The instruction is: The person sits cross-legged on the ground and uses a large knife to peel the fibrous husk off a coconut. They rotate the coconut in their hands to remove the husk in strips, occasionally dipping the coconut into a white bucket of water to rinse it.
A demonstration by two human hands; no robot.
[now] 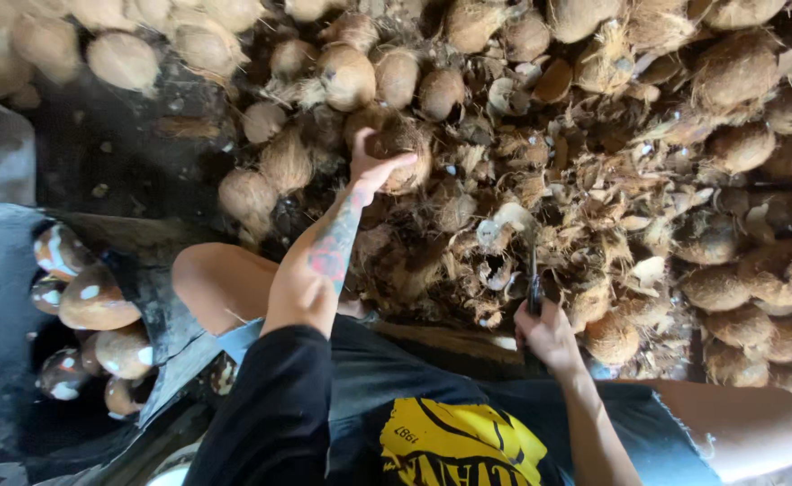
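The left hand reaches out into the pile, fingers curled over a brown, fibrous husked coconut lying among others; the hold looks partial, more a cupping than a full grip. The right hand is closed around the dark handle of a narrow upright blade. A firmer wrap around the coconut's far side would likely lift it cleanly from the loose husk scraps.

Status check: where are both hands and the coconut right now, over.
Left hand gripping a husked coconut on the heap. Right hand holding a dark-handled knife, blade up. Loose husk scraps piled between them.
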